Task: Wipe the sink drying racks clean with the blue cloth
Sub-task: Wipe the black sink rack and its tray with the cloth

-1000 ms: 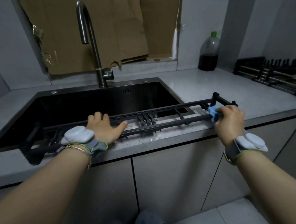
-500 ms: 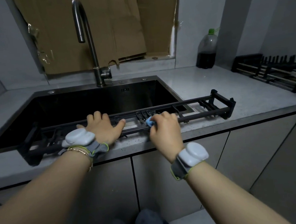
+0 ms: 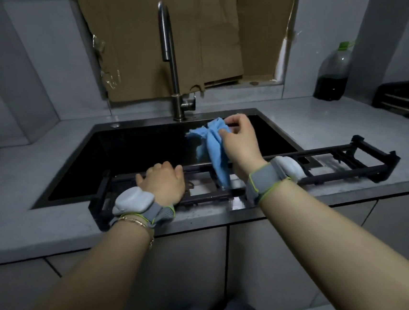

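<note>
Currently, across the front of the sink [image 3: 148, 155], beneath both hands: drying rack [image 3: 349, 166], pressed down by flat left hand [image 3: 163, 181]; right hand [image 3: 239, 141] pinching blue cloth [image 3: 213, 149] above it, tip perhaps touching. Risk: dangling cloth snagging prongs, dragging rack.

The cloth [image 3: 213, 141] is light blue and plain, with no pattern. The rack [image 3: 364, 162] at the near edge of the sink is black, and the sink [image 3: 135, 146] is also black, with a faint shine. The surface [image 3: 321, 128] is pale grey with fine dark speckles. The tap [image 3: 169, 58] is dull silver. The cardboard [image 3: 150, 47] behind it is plain brown. The bottle [image 3: 333, 75] at the far right is clear, with a green cap and almost black liquid. The wrist bands [image 3: 263, 181] are grey with a yellow-green edge, and each carries a whitish unit. The bracelet [image 3: 135, 221] is gold. The wall tiles [image 3: 40, 70] are grey.
</note>
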`<state>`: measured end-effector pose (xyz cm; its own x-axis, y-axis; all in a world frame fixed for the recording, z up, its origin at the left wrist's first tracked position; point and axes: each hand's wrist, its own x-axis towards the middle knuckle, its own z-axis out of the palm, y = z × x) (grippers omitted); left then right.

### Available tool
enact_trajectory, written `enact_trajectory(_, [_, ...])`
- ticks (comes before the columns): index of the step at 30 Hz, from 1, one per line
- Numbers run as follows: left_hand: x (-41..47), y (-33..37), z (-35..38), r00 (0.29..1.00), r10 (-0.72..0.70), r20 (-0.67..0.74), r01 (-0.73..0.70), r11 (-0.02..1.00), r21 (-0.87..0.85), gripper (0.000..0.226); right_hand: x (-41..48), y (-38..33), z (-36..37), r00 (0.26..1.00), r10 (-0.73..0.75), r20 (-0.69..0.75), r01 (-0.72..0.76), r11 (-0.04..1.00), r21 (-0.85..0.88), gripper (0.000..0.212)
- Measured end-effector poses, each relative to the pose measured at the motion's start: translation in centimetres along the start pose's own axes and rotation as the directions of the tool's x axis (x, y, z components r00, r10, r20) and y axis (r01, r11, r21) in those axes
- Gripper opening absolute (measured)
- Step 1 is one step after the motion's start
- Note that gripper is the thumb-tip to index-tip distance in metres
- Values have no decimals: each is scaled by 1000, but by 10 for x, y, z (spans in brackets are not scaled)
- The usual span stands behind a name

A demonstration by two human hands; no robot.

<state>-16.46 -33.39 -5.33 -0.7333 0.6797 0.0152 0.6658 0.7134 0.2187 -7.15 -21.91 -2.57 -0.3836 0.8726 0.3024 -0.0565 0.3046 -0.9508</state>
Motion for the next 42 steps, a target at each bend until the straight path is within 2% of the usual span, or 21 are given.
enact_trajectory(1, [1,-3,2,1000,-13,24,13,1000,-2,46,3,3,16,997,-55,61,59,996,-64,19])
enact_trajectory(2, [2,-3,3,999,-16,32,16,1000,-2,45,3,7,31,976,-101,192,137,973,-184,21])
enact_trajectory(3, [3,-3,4,999,-13,33,13,1000,1,43,1,14,45,924,-105,367,236,912,-335,23])
enact_trajectory(5, [4,-1,4,999,-17,35,16,1000,24,40,-3,28,60,776,-4,631,461,686,-563,26])
enact_trajectory(7, [7,-3,6,998,-27,50,26,999,31,38,-3,28,59,726,43,686,575,508,-641,26])
enact_trajectory(10, [8,-4,8,998,-57,41,56,998,27,37,4,24,39,739,46,672,590,437,-679,23])
enact_trajectory(19, [7,-3,8,995,-98,13,98,994,39,37,23,38,-46,885,3,465,405,487,-774,29])
enact_trajectory(26, [7,1,3,991,-134,24,131,988,86,39,46,47,-106,941,43,335,292,396,-871,28])
enact_trajectory(28, [7,6,0,986,-161,40,154,978,138,44,51,50,-136,966,46,253,217,377,-901,25])
enact_trajectory(32, [11,28,-3,961,-263,80,237,940,244,66,55,52,-151,987,82,141,102,369,-924,34])
enact_trajectory(33, [10,41,-1,969,-241,47,222,941,256,71,55,51,-147,985,85,153,110,381,-918,32])
enact_trajectory(35, [8,78,8,996,-73,-42,81,973,217,77,51,50,-136,973,61,222,178,409,-895,28])
enact_trajectory(38, [-1,129,28,987,160,30,-162,982,96,79,42,49,-119,951,12,308,269,452,-851,28])
enact_trajectory(42, [-4,150,44,983,143,117,-149,988,44,79,55,52,-141,951,38,306,267,394,-879,28])
